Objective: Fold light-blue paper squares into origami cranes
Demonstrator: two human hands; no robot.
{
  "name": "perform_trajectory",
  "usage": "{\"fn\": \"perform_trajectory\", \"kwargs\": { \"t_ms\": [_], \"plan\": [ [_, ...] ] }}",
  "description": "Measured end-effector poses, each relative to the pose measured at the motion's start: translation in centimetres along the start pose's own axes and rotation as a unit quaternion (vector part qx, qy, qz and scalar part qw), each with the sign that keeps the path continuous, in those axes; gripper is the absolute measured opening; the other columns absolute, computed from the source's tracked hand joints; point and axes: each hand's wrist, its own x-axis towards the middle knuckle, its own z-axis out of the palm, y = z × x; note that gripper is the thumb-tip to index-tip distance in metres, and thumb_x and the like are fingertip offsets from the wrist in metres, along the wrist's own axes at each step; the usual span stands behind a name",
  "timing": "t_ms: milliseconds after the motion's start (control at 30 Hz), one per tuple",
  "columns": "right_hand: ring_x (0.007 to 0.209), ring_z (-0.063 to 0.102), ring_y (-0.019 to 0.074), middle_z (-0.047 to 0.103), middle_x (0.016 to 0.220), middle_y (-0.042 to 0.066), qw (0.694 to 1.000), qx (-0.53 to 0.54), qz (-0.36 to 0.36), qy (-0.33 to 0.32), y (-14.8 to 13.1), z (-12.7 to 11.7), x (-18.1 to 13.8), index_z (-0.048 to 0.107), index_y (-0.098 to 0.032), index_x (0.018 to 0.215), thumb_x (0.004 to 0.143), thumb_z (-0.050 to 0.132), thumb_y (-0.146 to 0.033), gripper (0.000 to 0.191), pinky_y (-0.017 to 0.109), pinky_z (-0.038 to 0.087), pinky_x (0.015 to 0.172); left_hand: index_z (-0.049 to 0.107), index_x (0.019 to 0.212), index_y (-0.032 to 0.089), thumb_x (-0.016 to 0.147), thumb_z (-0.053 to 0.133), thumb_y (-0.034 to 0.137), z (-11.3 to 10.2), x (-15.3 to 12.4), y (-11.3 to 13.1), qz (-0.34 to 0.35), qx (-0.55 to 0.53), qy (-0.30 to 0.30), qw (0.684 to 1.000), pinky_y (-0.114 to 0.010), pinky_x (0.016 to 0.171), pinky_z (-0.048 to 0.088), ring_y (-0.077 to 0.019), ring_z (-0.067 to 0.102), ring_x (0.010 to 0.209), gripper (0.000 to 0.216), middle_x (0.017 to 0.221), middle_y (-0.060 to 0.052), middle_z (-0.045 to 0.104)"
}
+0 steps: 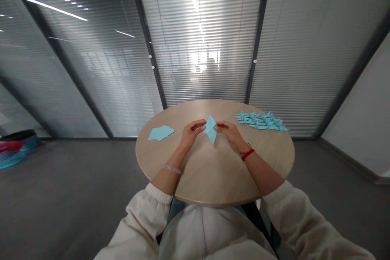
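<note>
A light-blue piece of folded paper [210, 131], shaped like a tall diamond with a crease down its middle, is held up just above the table. My left hand [193, 131] pinches its left edge between thumb and fingers. On the opposite edge my right hand [230, 131] grips it the same way, with a red cord bracelet at that wrist. Flat light-blue paper sheets [161, 133] lie to the left of my left hand. Beyond my right hand, several folded blue paper cranes [260, 120] are grouped close together.
The round wooden table [213, 187] stands in front of my lap. Behind it rises a glass partition with blinds [207, 81] and dark frames. Blue baskets [14, 156] sit on the floor at the far left. A white wall [362, 122] is on the right.
</note>
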Motion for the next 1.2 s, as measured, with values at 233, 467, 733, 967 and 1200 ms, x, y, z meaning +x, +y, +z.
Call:
{"fn": "perform_trajectory", "kwargs": {
  "t_ms": [233,467,733,967,1200],
  "plan": [
    [0.083,0.064,0.0194,0.072,0.086,0.004,0.999,-0.032,0.008,0.014,-0.4,0.3,-0.1,0.071,-0.019,0.086,0.065,0.074,-0.045,0.034,0.034,0.048,0.083,0.069,0.103,0.017,0.076,0.067,0.041,0.0,0.1,-0.3,0.015,0.045,-0.003,0.999,-0.039,0.089,0.049,-0.022,0.063,0.099,0.036,0.109,-0.01,0.069],
    [0.08,0.063,0.0184,0.07,0.082,0.003,0.995,-0.034,-0.031,0.086,0.1,0.0,0.4,0.07,-0.02,0.082,0.065,0.073,-0.046,0.031,0.034,0.048,0.08,0.069,0.106,0.026,0.079,0.068,0.035,0.2,-0.4,0.7,0.187,0.238,0.029,0.953,-0.044,0.105,0.036,-0.0227,0.05,0.12,0.029,0.121,-0.007,0.062],
    [0.08,0.063,0.0175,0.07,0.084,0.003,0.997,-0.001,-0.014,0.076,0.2,0.3,0.3,0.069,-0.02,0.082,0.063,0.076,-0.043,0.031,0.033,0.048,0.08,0.07,0.106,0.025,0.084,0.062,0.033,0.4,-0.9,0.7,0.176,0.241,-0.006,0.954,-0.041,0.099,0.043,-0.0214,0.06,0.11,0.025,0.119,-0.007,0.065],
    [0.072,0.062,0.016,0.068,0.075,0.001,0.998,-0.023,-0.019,0.046,0.2,0.5,0.1,0.065,-0.019,0.087,0.064,0.076,-0.045,0.036,0.03,0.048,0.072,0.073,0.096,0.023,0.081,0.064,0.037,0.5,-1.0,0.7,0.148,0.197,0.031,0.969,-0.039,0.092,0.049,-0.0215,0.066,0.095,0.022,0.103,-0.006,0.072],
    [0.076,0.063,0.0179,0.068,0.083,0.002,0.986,-0.133,-0.09,0.039,-0.3,0.9,-0.6,0.061,-0.024,0.108,0.075,0.067,-0.045,0.039,0.031,0.049,0.073,0.074,0.091,0.022,0.082,0.062,0.04,0.4,-0.9,0.5,0.133,0.203,0.047,0.969,-0.036,0.086,0.051,-0.0213,0.067,0.09,0.022,0.098,-0.006,0.073]
  ]
}}
